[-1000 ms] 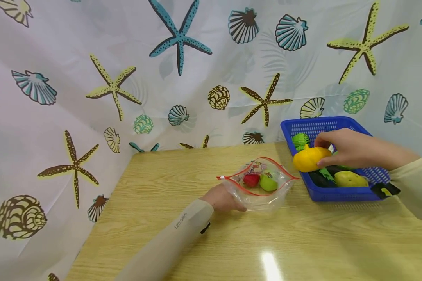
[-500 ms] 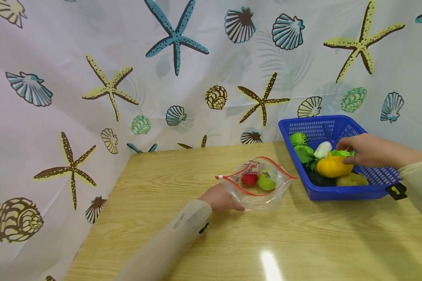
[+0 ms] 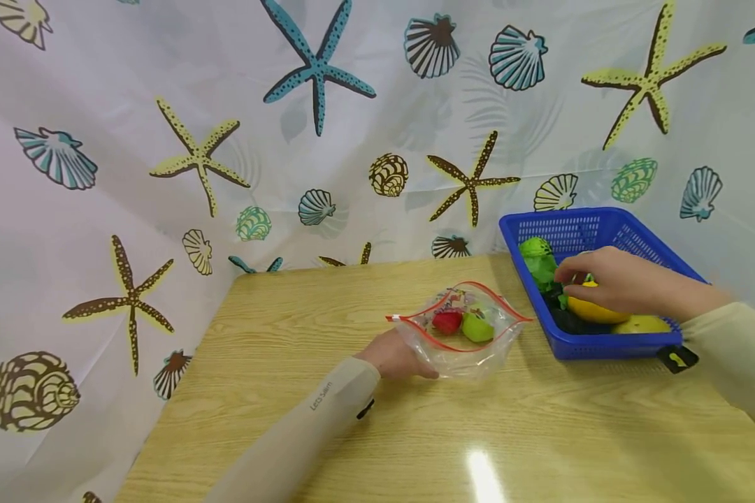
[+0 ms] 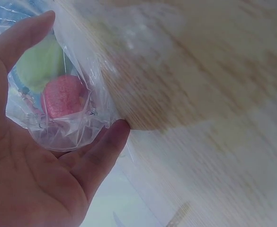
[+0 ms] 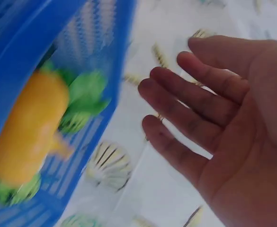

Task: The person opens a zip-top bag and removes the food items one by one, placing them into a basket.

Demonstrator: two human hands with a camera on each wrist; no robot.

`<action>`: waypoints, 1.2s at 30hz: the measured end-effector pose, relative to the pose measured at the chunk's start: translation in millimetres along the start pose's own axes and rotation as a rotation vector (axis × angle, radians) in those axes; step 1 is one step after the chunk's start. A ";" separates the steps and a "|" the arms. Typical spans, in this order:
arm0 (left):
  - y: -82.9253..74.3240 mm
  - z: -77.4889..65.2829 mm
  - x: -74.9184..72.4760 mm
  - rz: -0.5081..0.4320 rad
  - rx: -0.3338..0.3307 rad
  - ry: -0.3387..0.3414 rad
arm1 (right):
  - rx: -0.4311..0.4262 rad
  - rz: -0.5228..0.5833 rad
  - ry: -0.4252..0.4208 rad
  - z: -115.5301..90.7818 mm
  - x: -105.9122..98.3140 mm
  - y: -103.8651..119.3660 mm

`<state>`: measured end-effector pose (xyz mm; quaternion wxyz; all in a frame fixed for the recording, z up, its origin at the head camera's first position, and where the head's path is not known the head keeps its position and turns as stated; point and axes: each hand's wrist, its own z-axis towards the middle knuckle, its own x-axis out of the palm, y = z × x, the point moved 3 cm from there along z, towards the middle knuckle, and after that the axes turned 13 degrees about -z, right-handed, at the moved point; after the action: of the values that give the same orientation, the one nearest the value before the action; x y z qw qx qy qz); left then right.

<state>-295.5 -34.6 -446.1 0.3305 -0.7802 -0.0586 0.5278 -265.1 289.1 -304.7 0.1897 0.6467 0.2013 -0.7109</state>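
My left hand (image 3: 403, 354) holds the left side of a clear zip bag (image 3: 472, 363), thumb and fingers round it; the bag's red-edged mouth gapes. Inside lie a red fruit-shaped piece (image 3: 447, 322) and a light green one (image 3: 477, 326), both blurred through plastic in the left wrist view. My right hand (image 3: 613, 279) hovers over the blue basket (image 3: 616, 347), overlapping a yellow-orange pumpkin (image 3: 594, 309) that lies in it. In the right wrist view the right hand (image 5: 223, 104) has relaxed, spread fingers with nothing between them, apart from the pumpkin (image 5: 31, 127).
Green leafy vegetables (image 3: 541, 269) fill the basket's left side. A dark vegetable (image 3: 566, 321) and a yellowish potato-like piece (image 3: 642, 325) lie at its front. A starfish-and-shell patterned curtain (image 3: 352, 161) hangs behind the wooden table (image 3: 302, 307).
The right hand carried the pumpkin rightward and down into the basket, let go of it, and has shifted back left above it. The left hand and bag have stayed put.
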 end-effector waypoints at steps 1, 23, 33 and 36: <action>0.2 -0.1 0.0 0.002 -0.004 0.001 | -0.015 -0.002 -0.020 3.1 -3.0 9.7; -1.4 -0.6 0.1 0.000 0.069 0.012 | -0.428 -0.102 0.058 79.0 65.7 134.9; -4.1 1.8 -2.3 0.044 0.117 0.005 | -0.385 -0.296 0.028 90.8 71.2 133.9; -4.1 1.7 -2.3 0.050 0.119 0.010 | -0.355 -0.306 0.031 92.3 72.5 133.4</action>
<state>-296.8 -31.6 -442.3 0.3632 -0.7629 -0.0058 0.5348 -278.8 126.4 -374.8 0.1876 0.5758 0.4219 -0.6748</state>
